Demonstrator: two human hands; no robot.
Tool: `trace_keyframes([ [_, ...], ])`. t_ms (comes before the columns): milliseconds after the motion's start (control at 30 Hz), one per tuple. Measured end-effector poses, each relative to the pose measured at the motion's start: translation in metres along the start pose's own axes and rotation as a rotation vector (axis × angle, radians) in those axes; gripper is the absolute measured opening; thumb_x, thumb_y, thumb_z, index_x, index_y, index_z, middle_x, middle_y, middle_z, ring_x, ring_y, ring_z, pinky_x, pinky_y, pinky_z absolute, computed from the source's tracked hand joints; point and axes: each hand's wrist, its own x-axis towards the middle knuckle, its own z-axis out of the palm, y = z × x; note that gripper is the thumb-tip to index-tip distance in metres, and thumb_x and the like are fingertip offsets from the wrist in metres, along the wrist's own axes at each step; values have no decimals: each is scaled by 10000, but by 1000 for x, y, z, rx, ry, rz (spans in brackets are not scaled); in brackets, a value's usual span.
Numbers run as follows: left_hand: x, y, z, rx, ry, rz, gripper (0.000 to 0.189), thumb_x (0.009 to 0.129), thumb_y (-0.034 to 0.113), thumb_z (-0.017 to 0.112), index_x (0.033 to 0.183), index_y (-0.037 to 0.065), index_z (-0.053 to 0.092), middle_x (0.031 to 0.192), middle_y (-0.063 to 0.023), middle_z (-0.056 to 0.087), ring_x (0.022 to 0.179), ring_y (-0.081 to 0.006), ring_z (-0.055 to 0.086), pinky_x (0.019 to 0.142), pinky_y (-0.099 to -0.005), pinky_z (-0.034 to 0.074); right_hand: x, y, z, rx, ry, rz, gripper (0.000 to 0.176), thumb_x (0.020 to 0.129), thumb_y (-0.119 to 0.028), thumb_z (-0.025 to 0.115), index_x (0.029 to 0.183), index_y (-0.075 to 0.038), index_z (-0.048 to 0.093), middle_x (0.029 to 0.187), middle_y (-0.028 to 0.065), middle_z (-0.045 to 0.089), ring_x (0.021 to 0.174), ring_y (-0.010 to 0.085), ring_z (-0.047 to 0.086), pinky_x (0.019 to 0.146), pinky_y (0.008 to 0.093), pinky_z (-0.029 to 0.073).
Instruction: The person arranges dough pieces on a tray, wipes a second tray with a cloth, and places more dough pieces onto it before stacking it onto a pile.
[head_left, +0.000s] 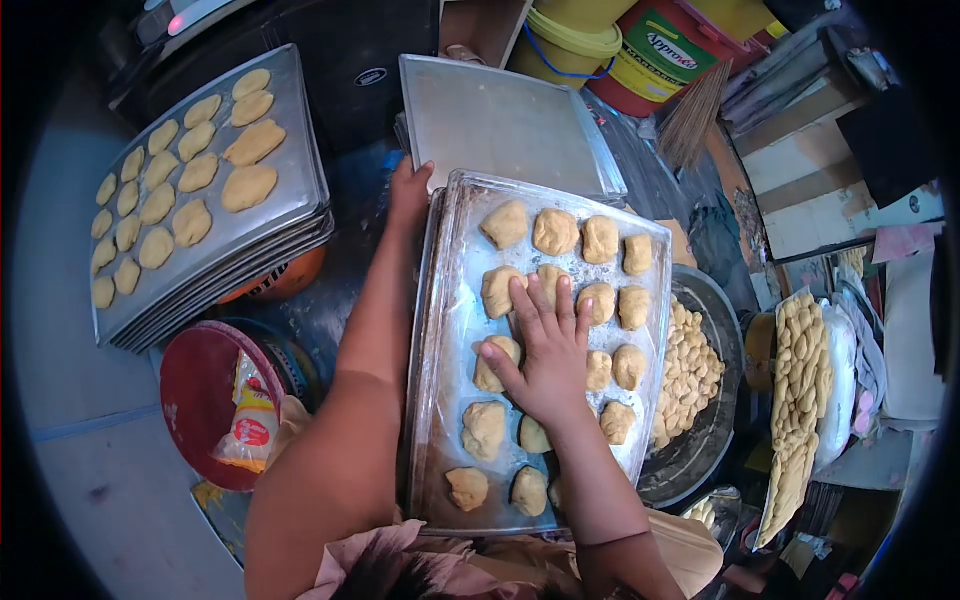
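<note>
A metal tray [450, 400] with rows of dough balls lies in front of me on top of other trays. My right hand [552, 365] is spread over its middle, palm down on the dough, fingers apart. One dough ball [555, 232] sits uncovered in the far row; others are partly hidden under my palm and forearm. My left hand [410, 185] is beyond the tray's far left corner, beside a stack of bare trays [500, 120]. Its thumb points up near their edge, and the other fingers are mostly hidden.
Flattened dough pieces fill a stacked tray [312, 165] at left. A red tub [180, 400] holds a plastic packet. Right of my tray stands a basin [733, 400] of small dough pieces, then a long dough-covered board [795, 400]. Buckets [565, 40] and a broom [692, 115] stand behind.
</note>
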Motion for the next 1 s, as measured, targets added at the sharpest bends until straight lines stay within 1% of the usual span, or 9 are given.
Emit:
trace_keyframes([
  [67,12,-1,5,-129,-49,46,197,894,117,576,1031,-14,627,942,-124,674,871,-192,621,805,-324,474,0,1,0,6,-3,3,754,861,-565,575,1470,-164,381,1475,139,411,1431,389,223,1143,590,58],
  [167,33,3,1,33,-73,212,204,889,111,581,1039,-17,633,953,-127,677,877,-187,623,803,-325,477,0,1,0,9,-4,3,754,866,-564,568,1476,-168,369,1479,140,405,1433,389,218,1142,593,60],
  [300,19,81,4,118,-32,472,244,891,121,581,1081,-29,615,914,-153,675,841,-184,633,763,-328,485,-1,3,2,-13,18,-10,750,875,-577,542,1480,-173,359,1480,142,404,1437,385,210,1144,590,62],
  [533,-44,201,-10,345,80,702,251,896,133,579,1108,4,617,914,-202,669,851,-343,668,769,-370,508,-6,4,-3,54,33,-19,732,887,-553,546,1473,-153,365,1515,181,333,1452,377,165,1157,557,42],
  [633,-69,248,-34,314,147,714,265,894,152,598,1114,6,624,978,-187,672,869,-284,670,784,-356,507,-12,8,-14,292,121,-46,723,902,-550,527,1474,-143,356,1526,205,296,1452,380,162,1157,558,63],
  [667,-82,262,-45,249,152,729,264,897,152,599,1111,0,627,976,-162,674,864,-250,661,777,-346,505,-17,7,-25,350,179,-64,716,917,-521,527,1473,-106,348,1528,244,260,1446,392,171,1167,513,96],
  [767,-125,307,-86,263,245,709,247,898,124,599,1091,-26,633,967,-102,660,872,-170,622,780,-310,491,-34,-7,-53,794,308,87,742,937,-535,484,1487,-70,306,1548,222,233,1445,370,194,1170,473,139],
  [833,-167,339,-107,-89,223,611,246,888,85,598,1085,-62,618,964,-110,658,880,-173,622,808,-292,481,-46,-14,-56,1332,267,201,787,940,-573,442,1491,-37,274,1547,210,239,1444,355,202,1174,443,152],
  [1000,-289,383,-175,-403,114,439,292,925,29,500,1198,-72,508,1107,-168,605,1015,-246,613,894,-385,499,-63,-12,-87,2504,251,283,850,941,-645,330,1490,-2,244,1536,186,272,1440,342,208,1178,447,150],
])
